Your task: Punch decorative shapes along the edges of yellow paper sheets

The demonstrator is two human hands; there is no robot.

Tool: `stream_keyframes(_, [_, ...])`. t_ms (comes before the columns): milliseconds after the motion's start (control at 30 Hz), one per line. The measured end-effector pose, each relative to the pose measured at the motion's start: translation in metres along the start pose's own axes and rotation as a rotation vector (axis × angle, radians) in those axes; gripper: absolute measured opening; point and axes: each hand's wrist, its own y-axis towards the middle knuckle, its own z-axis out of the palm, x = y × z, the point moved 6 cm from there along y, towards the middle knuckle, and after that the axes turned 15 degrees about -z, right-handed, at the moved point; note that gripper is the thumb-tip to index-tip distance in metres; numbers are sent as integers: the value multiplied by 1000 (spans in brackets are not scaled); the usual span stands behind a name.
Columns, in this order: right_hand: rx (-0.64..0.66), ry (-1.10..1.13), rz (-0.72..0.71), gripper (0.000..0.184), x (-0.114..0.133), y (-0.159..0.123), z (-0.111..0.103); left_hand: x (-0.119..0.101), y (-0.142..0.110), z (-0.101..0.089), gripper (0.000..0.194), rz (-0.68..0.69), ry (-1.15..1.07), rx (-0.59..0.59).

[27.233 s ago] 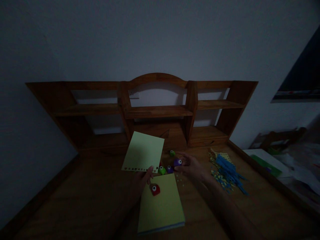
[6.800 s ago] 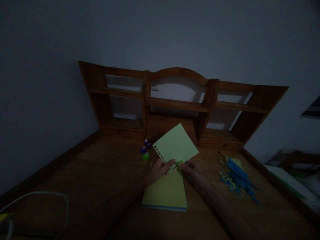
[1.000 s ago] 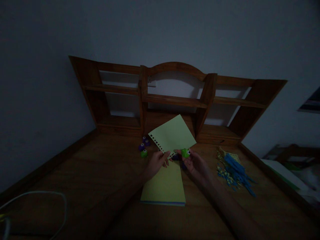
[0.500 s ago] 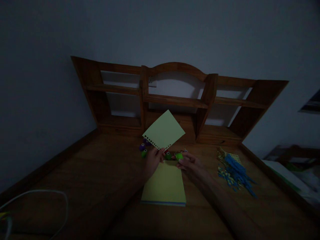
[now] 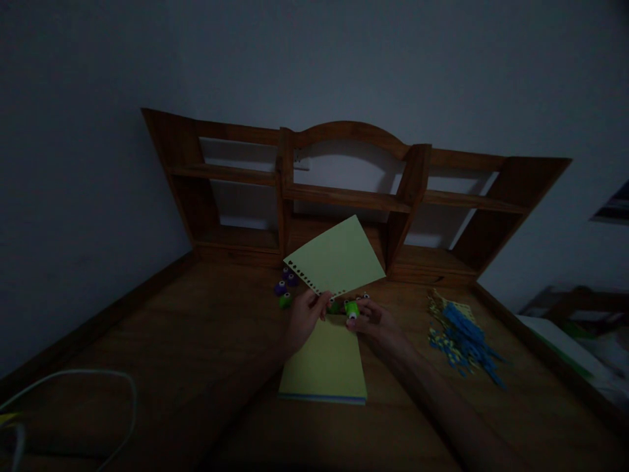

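Note:
A pale yellow-green sheet of paper [image 5: 339, 252] with rows of small punched holes along two edges is pinched at its near corner by my left hand [image 5: 307, 316]. My right hand [image 5: 376, 322] grips a small bright green craft punch [image 5: 351, 309], just right of that corner and apart from it. Below both hands lies a stack of coloured paper [image 5: 324, 364], yellow on top. Partly hidden behind the hands is a darker green punch [image 5: 334, 306]. Left of my left hand stand another green punch [image 5: 285, 300] and several purple punches [image 5: 280, 288].
A wooden shelf unit [image 5: 344, 193] rises at the back of the wooden desk [image 5: 206, 328]. On the right lies a pile of blue and yellow paper strips and bits [image 5: 464, 334]. A white cable [image 5: 132, 400] curves over the near left.
The sheet has swung to the right in my left hand. My right hand has turned the green punch, so its pale round part now faces down toward me.

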Motion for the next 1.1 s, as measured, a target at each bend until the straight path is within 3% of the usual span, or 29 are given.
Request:
stream_keyframes(333, [29, -13, -19, 39, 2, 1, 2, -2, -2, 5, 32, -33, -19, 89])
stream_keyframes(1100, [21, 27, -2, 34, 8, 1, 5, -4, -4, 10, 30, -50, -36, 163])
